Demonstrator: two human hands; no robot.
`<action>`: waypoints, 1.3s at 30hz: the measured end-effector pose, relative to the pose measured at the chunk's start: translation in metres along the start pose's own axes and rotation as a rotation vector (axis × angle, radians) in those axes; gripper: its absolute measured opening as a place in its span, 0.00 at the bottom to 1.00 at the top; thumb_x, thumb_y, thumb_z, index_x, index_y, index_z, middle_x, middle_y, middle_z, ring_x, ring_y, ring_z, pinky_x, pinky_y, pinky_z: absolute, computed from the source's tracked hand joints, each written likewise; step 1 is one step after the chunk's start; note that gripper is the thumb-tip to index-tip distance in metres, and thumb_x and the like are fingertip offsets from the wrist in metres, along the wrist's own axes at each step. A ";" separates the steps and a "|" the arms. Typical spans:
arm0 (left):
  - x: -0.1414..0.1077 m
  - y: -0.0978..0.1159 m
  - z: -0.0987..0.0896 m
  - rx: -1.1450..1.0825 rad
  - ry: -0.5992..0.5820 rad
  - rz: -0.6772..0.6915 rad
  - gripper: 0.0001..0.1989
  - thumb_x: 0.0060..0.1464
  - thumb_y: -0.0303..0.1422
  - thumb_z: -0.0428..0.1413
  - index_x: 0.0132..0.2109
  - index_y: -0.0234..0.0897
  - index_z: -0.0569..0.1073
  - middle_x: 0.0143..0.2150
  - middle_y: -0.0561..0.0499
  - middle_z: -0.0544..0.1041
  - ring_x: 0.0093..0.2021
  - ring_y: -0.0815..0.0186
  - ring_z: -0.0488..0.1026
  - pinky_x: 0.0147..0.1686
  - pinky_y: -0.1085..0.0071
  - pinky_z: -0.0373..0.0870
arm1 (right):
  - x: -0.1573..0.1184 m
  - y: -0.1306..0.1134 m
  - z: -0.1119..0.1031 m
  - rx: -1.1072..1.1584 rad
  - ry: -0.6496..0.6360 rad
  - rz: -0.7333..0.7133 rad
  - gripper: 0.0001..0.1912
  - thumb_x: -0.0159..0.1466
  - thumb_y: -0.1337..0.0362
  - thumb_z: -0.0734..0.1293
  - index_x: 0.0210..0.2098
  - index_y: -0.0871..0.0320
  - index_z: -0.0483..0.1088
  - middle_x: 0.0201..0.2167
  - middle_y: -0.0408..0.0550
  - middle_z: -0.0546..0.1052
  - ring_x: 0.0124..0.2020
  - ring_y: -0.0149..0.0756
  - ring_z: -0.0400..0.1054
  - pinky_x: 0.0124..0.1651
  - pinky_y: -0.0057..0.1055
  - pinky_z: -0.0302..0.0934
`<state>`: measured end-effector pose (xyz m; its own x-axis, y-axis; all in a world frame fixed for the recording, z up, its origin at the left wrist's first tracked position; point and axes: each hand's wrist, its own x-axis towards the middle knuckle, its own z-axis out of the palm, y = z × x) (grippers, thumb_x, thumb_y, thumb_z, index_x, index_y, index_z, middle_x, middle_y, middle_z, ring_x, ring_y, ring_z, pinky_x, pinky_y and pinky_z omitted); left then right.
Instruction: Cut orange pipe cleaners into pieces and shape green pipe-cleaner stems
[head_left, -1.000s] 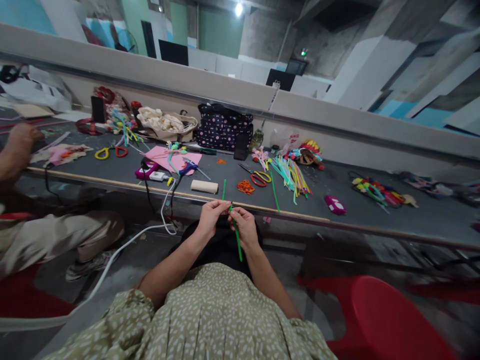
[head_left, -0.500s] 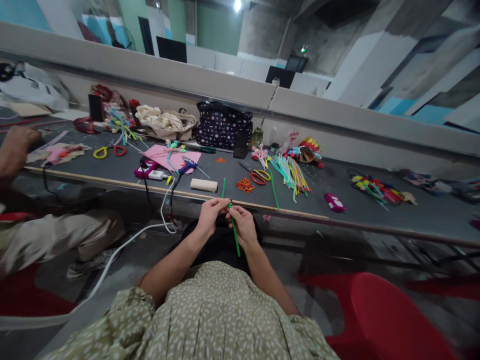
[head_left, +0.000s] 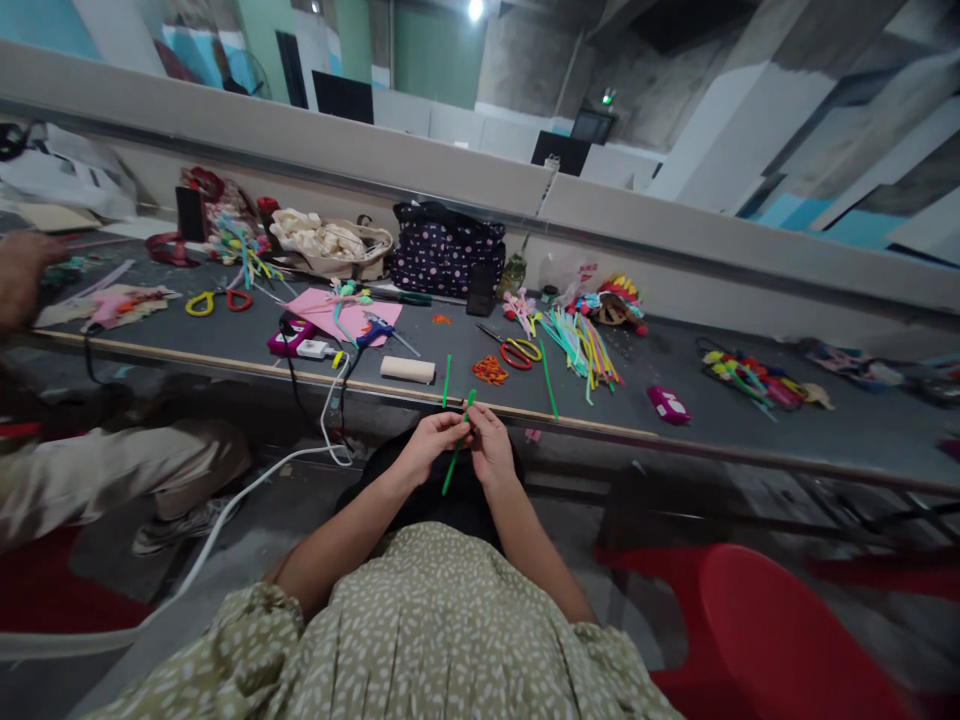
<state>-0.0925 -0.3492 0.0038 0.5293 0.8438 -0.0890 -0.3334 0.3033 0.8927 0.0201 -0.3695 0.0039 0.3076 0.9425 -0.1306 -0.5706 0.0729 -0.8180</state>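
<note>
A green pipe cleaner (head_left: 452, 472) is pinched between my left hand (head_left: 431, 443) and my right hand (head_left: 490, 440), just off the table's front edge. Its short upper end rises above my fingertips and the longer part slants down to the left. Two more green pipe cleaners lie on the table, one (head_left: 448, 380) just beyond my hands, the other (head_left: 550, 380) to the right. Between them are a pile of orange pieces (head_left: 490, 370) and scissors (head_left: 519, 352) with red and yellow handles. A beige roll (head_left: 407, 370) lies to the left.
Bundled pipe cleaners (head_left: 581, 350) and a purple object (head_left: 669, 405) lie right on the table (head_left: 637, 380). A glue gun (head_left: 375, 330), pink sheet (head_left: 307, 303) and dark bag (head_left: 448, 250) are further left. A white cable (head_left: 262, 467) hangs down. Another person's hand (head_left: 22, 275) is far left.
The held green pipe cleaner has turned: its lower end now points down-left and its upper end sticks up above my fingers. My hands are slightly lower. The other person's hand has moved left.
</note>
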 end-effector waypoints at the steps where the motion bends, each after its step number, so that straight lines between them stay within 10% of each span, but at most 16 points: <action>1: 0.000 0.001 0.000 0.014 0.009 0.005 0.16 0.41 0.39 0.68 0.33 0.31 0.77 0.28 0.51 0.77 0.27 0.72 0.72 0.33 0.75 0.66 | 0.000 0.000 -0.001 -0.012 -0.005 0.002 0.12 0.47 0.61 0.75 0.30 0.56 0.74 0.25 0.39 0.75 0.21 0.26 0.61 0.22 0.23 0.55; 11: 0.001 -0.003 -0.006 0.066 0.015 -0.079 0.18 0.40 0.41 0.68 0.34 0.31 0.78 0.27 0.47 0.79 0.27 0.70 0.73 0.33 0.73 0.67 | 0.022 -0.016 -0.010 -0.319 -0.161 -0.123 0.14 0.52 0.53 0.73 0.25 0.58 0.74 0.17 0.37 0.66 0.19 0.25 0.54 0.24 0.26 0.50; 27: -0.018 -0.017 -0.032 0.180 -0.027 -0.115 0.18 0.42 0.43 0.66 0.33 0.30 0.79 0.27 0.42 0.79 0.26 0.68 0.73 0.31 0.71 0.69 | 0.110 -0.044 -0.005 -0.477 -0.021 -0.129 0.22 0.47 0.44 0.72 0.26 0.59 0.72 0.17 0.38 0.68 0.18 0.24 0.57 0.20 0.23 0.49; 39: 0.004 -0.008 -0.055 0.077 0.271 0.051 0.19 0.41 0.37 0.67 0.41 0.34 0.78 0.32 0.50 0.77 0.27 0.73 0.70 0.32 0.74 0.70 | 0.184 -0.015 0.016 -0.919 -0.015 -0.061 0.16 0.55 0.61 0.70 0.15 0.60 0.67 0.09 0.39 0.65 0.12 0.23 0.54 0.17 0.22 0.47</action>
<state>-0.1308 -0.3244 -0.0280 0.2818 0.9479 -0.1487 -0.2886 0.2315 0.9290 0.0728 -0.1915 0.0012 0.3034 0.9503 -0.0702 0.2779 -0.1587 -0.9474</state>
